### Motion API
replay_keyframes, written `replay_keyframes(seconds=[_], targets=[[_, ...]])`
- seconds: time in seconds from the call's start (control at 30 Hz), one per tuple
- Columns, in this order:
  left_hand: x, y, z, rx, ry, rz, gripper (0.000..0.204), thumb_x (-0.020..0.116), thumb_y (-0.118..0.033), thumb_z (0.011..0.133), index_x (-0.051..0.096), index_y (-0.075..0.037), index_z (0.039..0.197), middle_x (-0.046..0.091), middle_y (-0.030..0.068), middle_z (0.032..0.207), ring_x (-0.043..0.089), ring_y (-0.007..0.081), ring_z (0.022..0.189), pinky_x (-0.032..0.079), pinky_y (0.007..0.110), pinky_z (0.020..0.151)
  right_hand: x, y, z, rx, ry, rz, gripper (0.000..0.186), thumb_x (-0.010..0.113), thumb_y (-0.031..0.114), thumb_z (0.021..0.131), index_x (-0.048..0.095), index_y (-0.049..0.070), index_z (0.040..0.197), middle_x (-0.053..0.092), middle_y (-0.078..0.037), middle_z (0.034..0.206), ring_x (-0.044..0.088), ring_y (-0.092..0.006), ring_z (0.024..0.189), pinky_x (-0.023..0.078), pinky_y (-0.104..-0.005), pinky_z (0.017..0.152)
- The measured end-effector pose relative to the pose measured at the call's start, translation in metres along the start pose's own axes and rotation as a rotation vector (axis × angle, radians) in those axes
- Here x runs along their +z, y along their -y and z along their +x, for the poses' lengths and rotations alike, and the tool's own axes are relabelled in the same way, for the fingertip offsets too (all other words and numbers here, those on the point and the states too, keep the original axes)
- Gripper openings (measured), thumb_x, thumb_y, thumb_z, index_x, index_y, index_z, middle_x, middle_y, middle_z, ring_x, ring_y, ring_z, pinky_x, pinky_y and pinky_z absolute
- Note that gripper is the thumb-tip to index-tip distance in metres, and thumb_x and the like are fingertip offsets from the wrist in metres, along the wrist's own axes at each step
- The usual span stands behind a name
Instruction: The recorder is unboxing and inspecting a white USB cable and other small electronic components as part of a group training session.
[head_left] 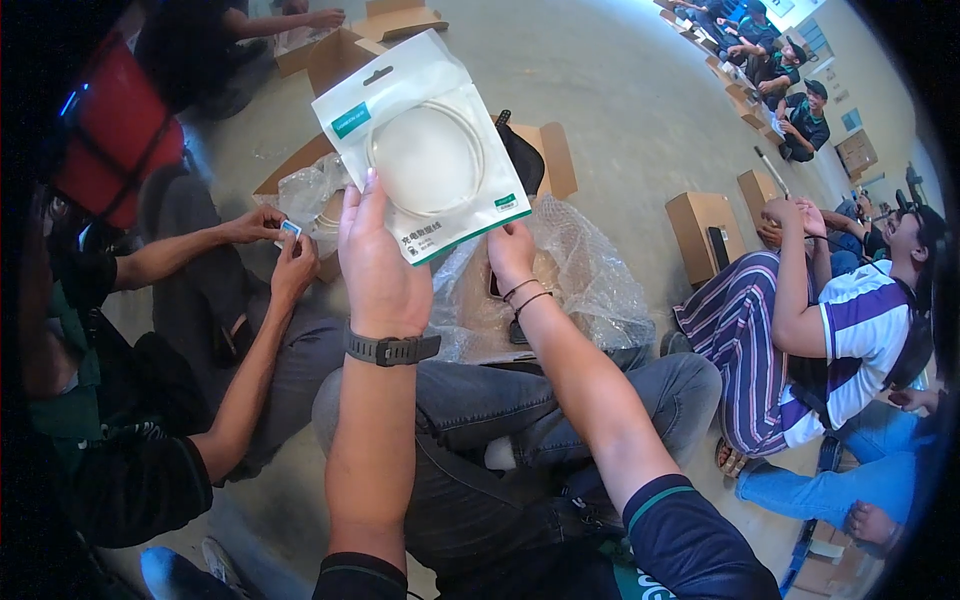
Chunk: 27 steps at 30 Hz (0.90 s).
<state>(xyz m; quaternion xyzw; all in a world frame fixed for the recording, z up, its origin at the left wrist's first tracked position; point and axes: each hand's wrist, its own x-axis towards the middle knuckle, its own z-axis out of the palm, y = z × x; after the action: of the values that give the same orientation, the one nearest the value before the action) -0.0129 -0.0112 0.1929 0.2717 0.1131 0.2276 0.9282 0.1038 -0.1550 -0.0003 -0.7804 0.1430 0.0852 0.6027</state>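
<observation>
My left hand (385, 265) holds up a flat white cable packet (455, 215), thumb across its front and fingers behind it. Through its clear window shows a coiled white cable (478, 150). My right hand (512, 258) reaches farther out, just below the packet's lower right edge. The packet hides its fingertips, so I cannot see what they hold or touch. Beneath that hand, crumpled bubble wrap (590, 285) spreads out in front of my crossed legs, with dark items partly showing in it.
An open cardboard box (555, 160) with a black case (522, 160) sits beyond the packet. At my left, a person's hands (285, 245) hold a small blue-and-white item. Another person in striped trousers (735, 345) sits at right, near brown boxes (700, 235). More people sit farther back.
</observation>
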Motion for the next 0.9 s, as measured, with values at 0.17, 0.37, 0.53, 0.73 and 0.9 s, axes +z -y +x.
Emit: replay_keyframes(seconds=[0.17, 0.37, 0.53, 0.73, 0.9], targets=[[-0.002, 0.0, 0.0, 0.021, 0.002, 0.008, 0.034, 0.052, -0.021, 0.111, 0.053, -0.003, 0.139, 0.066, 0.0111, 0.133, 0.068, 0.023, 0.119, 0.056, 0.038, 0.1, 0.001, 0.032, -0.009, -0.583, -0.089, -0.352, 0.029, 0.069, 0.029, 0.091, 0.073, 0.004, 0.105, 0.074, -0.02, 0.105, 0.07, -0.0391, 0.1, 0.054, -0.0469, 0.089], [-0.005, 0.009, 0.002, 0.021, -0.005, 0.032, 0.034, 0.051, -0.02, 0.111, 0.052, -0.001, 0.139, 0.066, 0.0116, 0.133, 0.067, 0.023, 0.12, 0.054, 0.038, 0.102, -0.003, 0.06, 0.0, -0.261, 0.526, -0.425, 0.032, 0.067, 0.026, 0.094, 0.072, 0.004, 0.117, 0.075, -0.022, 0.114, 0.071, -0.0378, 0.108, 0.055, -0.0461, 0.089], [-0.009, 0.02, 0.01, 0.02, -0.036, 0.113, 0.033, 0.05, -0.018, 0.111, 0.052, 0.0, 0.139, 0.065, 0.0119, 0.134, 0.067, 0.022, 0.119, 0.053, 0.037, 0.102, -0.041, 0.058, 0.023, -0.603, 0.204, -0.26, 0.028, 0.065, 0.023, 0.098, 0.072, 0.002, 0.115, 0.078, -0.015, 0.105, 0.074, -0.0248, 0.095, 0.056, -0.037, 0.086], [-0.013, 0.019, 0.013, 0.028, -0.098, 0.219, 0.036, 0.048, -0.017, 0.111, 0.052, -0.001, 0.143, 0.064, 0.0114, 0.138, 0.066, 0.0248, 0.123, 0.054, 0.04, 0.104, -0.112, 0.031, 0.005, -0.38, 0.392, -0.463, 0.027, 0.065, 0.027, 0.098, 0.074, 0.003, 0.105, 0.078, -0.016, 0.094, 0.075, -0.0276, 0.09, 0.057, -0.0398, 0.082], [-0.016, 0.031, 0.006, 0.13, -0.163, 0.187, 0.037, 0.048, -0.015, 0.11, 0.049, 0.0, 0.143, 0.063, 0.0109, 0.136, 0.065, 0.0227, 0.123, 0.052, 0.038, 0.104, -0.112, 0.01, -0.055, -0.349, 0.346, -0.872, 0.05, 0.071, 0.046, 0.091, 0.071, 0.001, 0.111, 0.076, -0.022, 0.104, 0.073, -0.04, 0.095, 0.058, -0.0465, 0.087]])
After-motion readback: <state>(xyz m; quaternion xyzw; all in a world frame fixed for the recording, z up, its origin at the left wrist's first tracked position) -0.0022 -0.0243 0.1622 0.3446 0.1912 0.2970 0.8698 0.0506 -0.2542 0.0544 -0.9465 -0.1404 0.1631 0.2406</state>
